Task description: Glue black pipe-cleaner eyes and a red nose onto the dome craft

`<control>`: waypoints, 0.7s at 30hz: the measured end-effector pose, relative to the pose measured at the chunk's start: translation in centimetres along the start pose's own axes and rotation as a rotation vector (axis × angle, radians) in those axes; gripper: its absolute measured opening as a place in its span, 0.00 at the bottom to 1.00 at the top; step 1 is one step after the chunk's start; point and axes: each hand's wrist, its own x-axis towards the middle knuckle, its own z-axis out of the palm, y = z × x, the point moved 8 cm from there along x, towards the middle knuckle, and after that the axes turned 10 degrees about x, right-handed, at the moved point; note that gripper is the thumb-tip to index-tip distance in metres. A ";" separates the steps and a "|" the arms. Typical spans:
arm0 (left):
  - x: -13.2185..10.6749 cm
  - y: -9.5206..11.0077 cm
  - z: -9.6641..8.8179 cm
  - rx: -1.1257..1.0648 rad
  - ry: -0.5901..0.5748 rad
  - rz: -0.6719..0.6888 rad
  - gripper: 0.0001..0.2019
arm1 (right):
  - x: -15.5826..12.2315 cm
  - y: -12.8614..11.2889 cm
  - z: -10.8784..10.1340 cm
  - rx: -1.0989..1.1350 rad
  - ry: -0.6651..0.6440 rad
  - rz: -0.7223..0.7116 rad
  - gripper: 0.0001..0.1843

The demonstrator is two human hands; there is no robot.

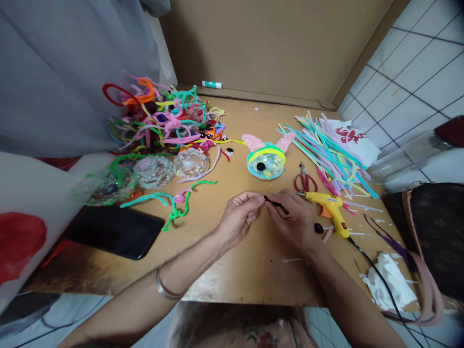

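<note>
Nearest to me, at 6 o'clock of the view: two bare forearms reaching up over the front edge of the worn wooden bench, with a thin silver bangle on the left wrist.

Item 1. Left hand and right hand, meeting at the centre of the bench. I see the fingers of each pressed together, thumb against forefinger, pinching a short black pipe-cleaner piece from opposite ends. The piece sits between the two hands, just above the bench top.

Item 2. Round clear ball wrapped in yellow, green and blue bands with two pink ears and a black dot, at 12 o'clock from the hands, near them but apart.

Item 3. Red-handled scissors, at 1 o'clock, lying flat.

Item 4. Yellow hot-glue gun, at 3 o'clock, just beside the right hand, its black cord running off towards 5 o'clock. A small black bead lies just below it.

Item 5. Bundle of straight pastel pipe cleaners, at 2 o'clock, fanned out over a white printed bag.

Item 6. Tangled heap of multicoloured pipe cleaners, at 10 o'clock.

Item 7. Two clear faceted half-domes, side by side at 10 o'clock, nearer than the heap.

Item 8. Twisted green pipe cleaner, at 9 o'clock.

Item 9. Black phone, face up at 9 o'clock, near the bench's left edge.

Item 10. White and green glue stick, at 12 o'clock against the cardboard back wall.

Item 11. Crumpled white tissue, at 4 o'clock.
</note>
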 end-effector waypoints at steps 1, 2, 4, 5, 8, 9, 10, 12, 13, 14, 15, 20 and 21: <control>0.0 0.1 0.0 0.026 -0.004 0.018 0.13 | 0.1 -0.1 -0.2 0.008 0.004 -0.003 0.03; 0.0 0.3 -0.1 0.052 0.000 0.037 0.13 | 0.1 -0.1 -0.3 0.017 0.005 -0.005 0.03; 0.0 0.5 -0.4 0.110 0.027 0.072 0.13 | 0.2 -0.1 -0.4 0.046 0.003 0.009 0.03; 0.0 0.6 -0.6 0.141 0.045 0.087 0.13 | 0.3 0.0 -0.4 0.068 -0.001 0.033 0.03; 0.1 0.8 -1.1 0.236 0.089 0.115 0.13 | 0.4 0.9 -0.3 0.170 -0.031 0.149 0.06; 0.2 0.8 -1.1 0.270 0.094 0.122 0.13 | 0.4 1.1 -0.3 0.203 -0.045 0.186 0.06; 0.2 0.9 -1.2 0.308 0.096 0.129 0.13 | 0.5 1.3 -0.3 0.231 -0.055 0.211 0.07; 0.3 1.2 -1.1 0.390 0.091 0.141 0.12 | 0.6 1.4 -0.4 0.259 -0.066 0.225 0.07; 0.3 1.3 -1.0 0.428 0.087 0.149 0.12 | 0.6 1.4 -0.4 0.255 -0.068 0.218 0.07; 0.3 1.3 -0.9 0.461 0.084 0.157 0.11 | 0.7 1.4 -0.5 0.242 -0.066 0.204 0.07; 0.2 1.4 -0.9 0.489 0.081 0.165 0.11 | 0.7 1.3 -0.6 0.224 -0.065 0.186 0.08; 0.1 1.8 -0.9 0.600 0.094 0.226 0.09 | 0.7 0.6 -0.6 0.147 -0.067 0.107 0.07; 0.1 1.9 -1.0 0.612 0.104 0.242 0.09 | 0.6 0.5 -0.6 0.141 -0.070 0.101 0.07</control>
